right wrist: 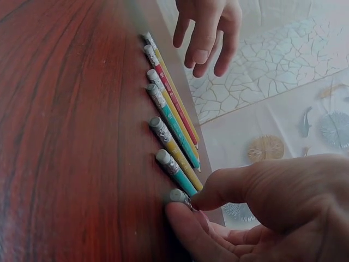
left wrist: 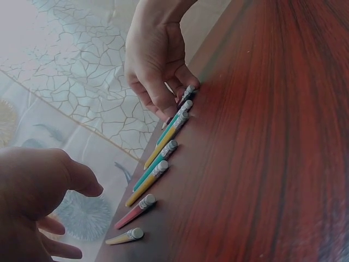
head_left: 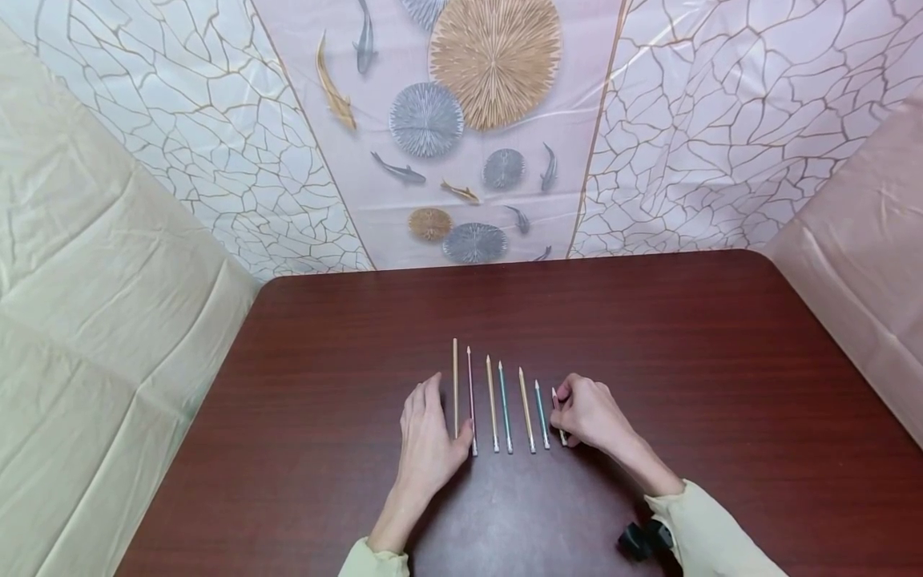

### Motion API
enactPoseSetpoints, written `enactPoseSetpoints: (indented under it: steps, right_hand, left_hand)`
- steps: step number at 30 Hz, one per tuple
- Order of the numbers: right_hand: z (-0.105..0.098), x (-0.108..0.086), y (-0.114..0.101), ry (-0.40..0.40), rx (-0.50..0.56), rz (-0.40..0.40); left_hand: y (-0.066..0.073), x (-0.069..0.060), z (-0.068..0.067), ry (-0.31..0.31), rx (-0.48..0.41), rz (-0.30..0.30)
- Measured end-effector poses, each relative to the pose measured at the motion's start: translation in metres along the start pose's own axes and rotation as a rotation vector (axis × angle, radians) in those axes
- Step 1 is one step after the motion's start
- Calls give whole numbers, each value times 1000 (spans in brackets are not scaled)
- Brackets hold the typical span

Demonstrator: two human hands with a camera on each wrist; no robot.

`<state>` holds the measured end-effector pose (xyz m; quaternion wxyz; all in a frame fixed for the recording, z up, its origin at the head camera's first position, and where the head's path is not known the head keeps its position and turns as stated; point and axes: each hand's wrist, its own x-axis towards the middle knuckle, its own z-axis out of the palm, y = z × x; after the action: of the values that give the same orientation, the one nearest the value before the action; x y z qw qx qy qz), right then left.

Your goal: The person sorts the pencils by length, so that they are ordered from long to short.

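Observation:
Several pencils lie side by side on the table, eraser ends toward me, longer at left and shorter at right. From the left come a yellow pencil [head_left: 455, 377], a red pencil [head_left: 471, 393], a second yellow pencil [head_left: 492, 401], a teal pencil [head_left: 505, 405], another yellow pencil [head_left: 526, 409] and a shorter teal pencil [head_left: 542, 414]. My right hand [head_left: 594, 414] pinches the shortest pencil [right wrist: 179, 196], dark reddish, at the row's right end; its fingers cover much of it. My left hand [head_left: 429, 442], fingers extended, is beside the leftmost pencil, thumb near the red one's eraser end.
The dark red-brown wooden table [head_left: 346, 328] reaches back to a patterned wall covering [head_left: 472, 160]. Pale cloth [head_left: 94, 304] hangs at the left and more cloth [head_left: 858, 264] at the right. A black device [head_left: 642, 541] sits at my right wrist.

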<state>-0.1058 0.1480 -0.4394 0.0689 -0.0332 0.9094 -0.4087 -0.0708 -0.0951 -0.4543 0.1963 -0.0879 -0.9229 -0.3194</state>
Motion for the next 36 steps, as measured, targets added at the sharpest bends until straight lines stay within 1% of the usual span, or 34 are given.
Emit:
enactPoseSetpoints:
  steps: [8,20,26,31,36]
  right_hand:
    - [0,1,1,-8,-14,-6]
    - [-3,1,1,-13,-51,-10]
    - [-2,-1,0,-14,-43,-19]
    - [-2,0,0,-9,-29,-23]
    - [0,-1,0,-11,-16,-1]
  left_hand:
    - [1,-1,0,-13,-6,-11]
    - [2,1,1,-8,-5,-13]
    - [2,0,0,-24,-2,-21]
    - [2,1,-1,-26,-10,-25]
    - [1,0,0,-30,-6,-20]
